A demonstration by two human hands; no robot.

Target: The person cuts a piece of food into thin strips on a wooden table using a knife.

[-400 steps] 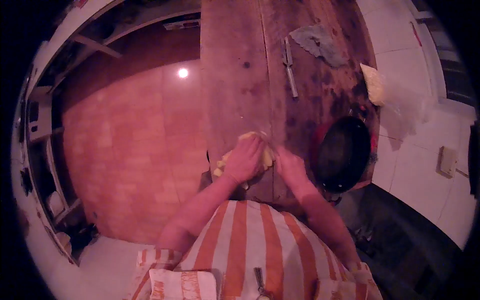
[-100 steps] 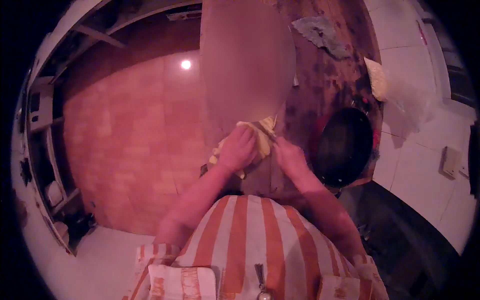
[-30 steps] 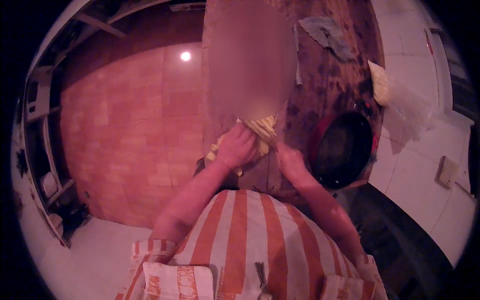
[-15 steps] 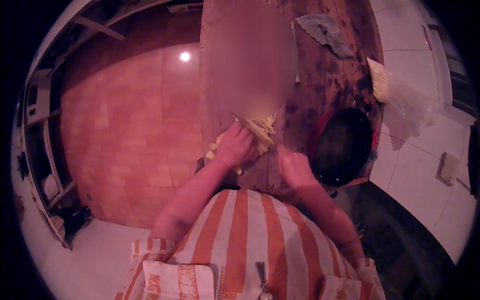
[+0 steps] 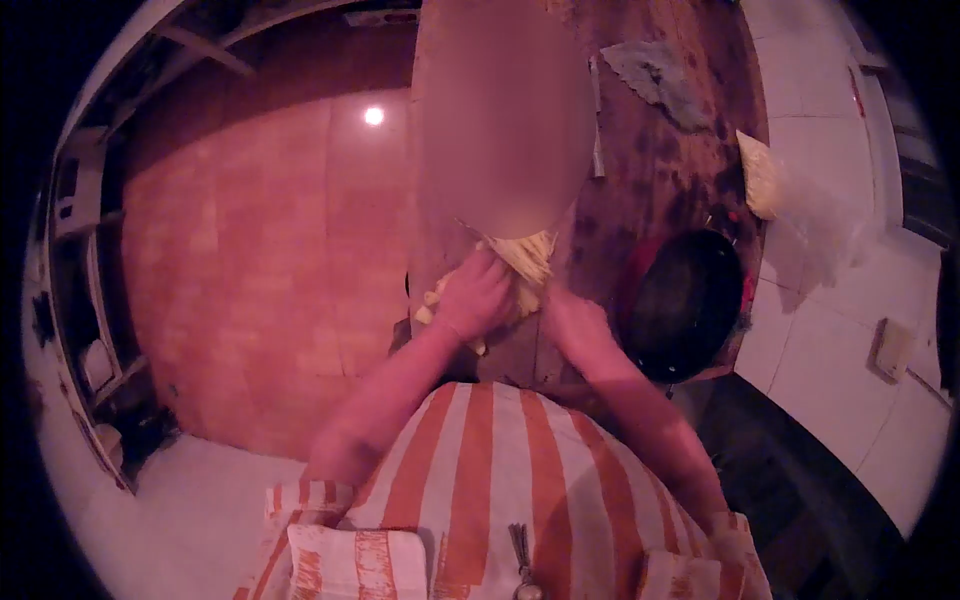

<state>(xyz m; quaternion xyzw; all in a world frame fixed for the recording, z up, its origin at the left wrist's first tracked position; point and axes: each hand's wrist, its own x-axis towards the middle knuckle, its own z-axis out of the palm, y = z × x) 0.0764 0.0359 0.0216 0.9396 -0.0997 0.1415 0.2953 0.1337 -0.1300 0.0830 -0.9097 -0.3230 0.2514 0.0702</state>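
Observation:
My left hand [image 5: 474, 298] bends its fingers down over a pile of pale yellow pieces that look like potato on the wooden table. Cut yellow strips [image 5: 530, 256] fan out just beyond its fingertips. Thicker yellow pieces [image 5: 427, 308] show along its outer side. My right hand [image 5: 575, 326] is closed around what looks like a knife handle, close to the right of the strips. The thin blade, slanting toward the far left among the strips, is dim and mostly hard to make out.
A dark frying pan [image 5: 686, 306] with red sides stands right of my right hand. Farther off are a grey cloth [image 5: 656, 84] and a bag of yellow stuff [image 5: 757, 174] at the table's right edge. A blurred patch [image 5: 505, 120] covers the table's middle.
My right hand has shifted slightly left, closer to the yellow strips. The left hand stays on the pile, nearly unmoved. The whole view has shifted slightly.

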